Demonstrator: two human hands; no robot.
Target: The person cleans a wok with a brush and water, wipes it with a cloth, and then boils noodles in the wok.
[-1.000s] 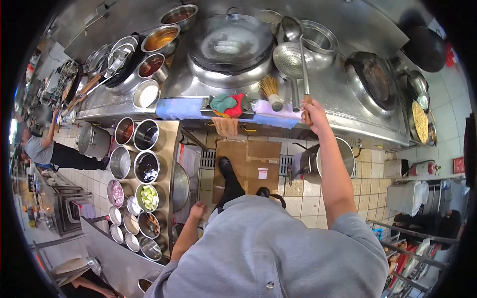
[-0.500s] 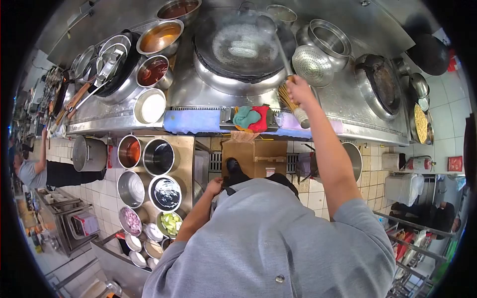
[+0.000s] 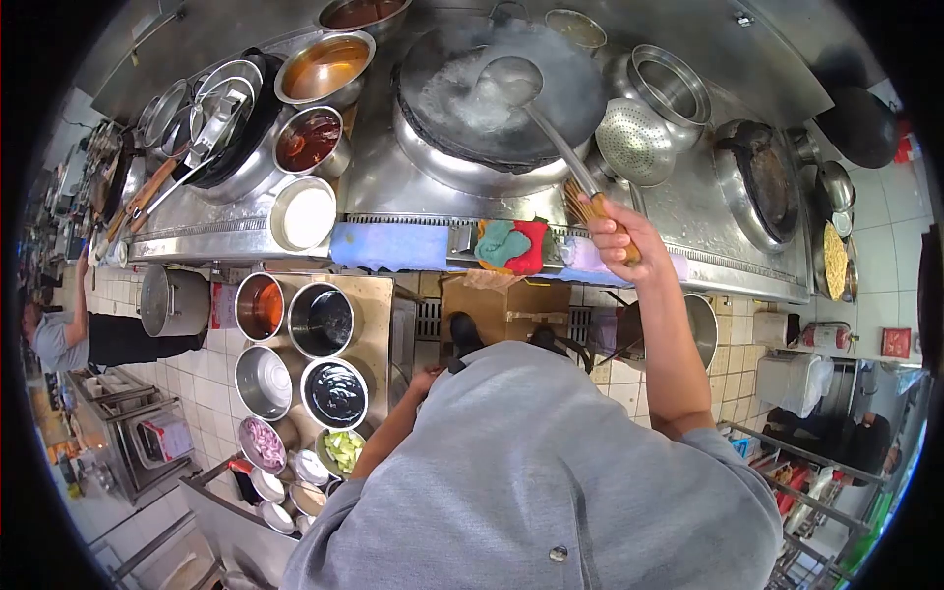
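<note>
My right hand [image 3: 627, 236] is wrapped round the wooden handle end of a long steel ladle [image 3: 513, 81]. Its bowl is over the steaming liquid in a large black wok [image 3: 582, 96], with the shaft crossing the near right rim. A bamboo wok brush [image 3: 578, 202] lies just behind that hand, partly covered by it. Low at my left side, my left hand [image 3: 425, 381] rests close to my hip, its fingers mostly hidden by my shirt.
A perforated strainer [image 3: 636, 143] and stacked bowls [image 3: 672, 84] stand right of the wok. Sauce bowls [image 3: 324, 67] line its left, near a white container [image 3: 303, 213]. Folded cloths [image 3: 511, 246] lie on the front ledge. Pots [image 3: 334, 393] stand lower left. A person [image 3: 64, 334] works far left.
The ladle's bowl has come from the wok's far right side to over its middle. My right hand has drawn back towards me and right. My left hand stays by my side.
</note>
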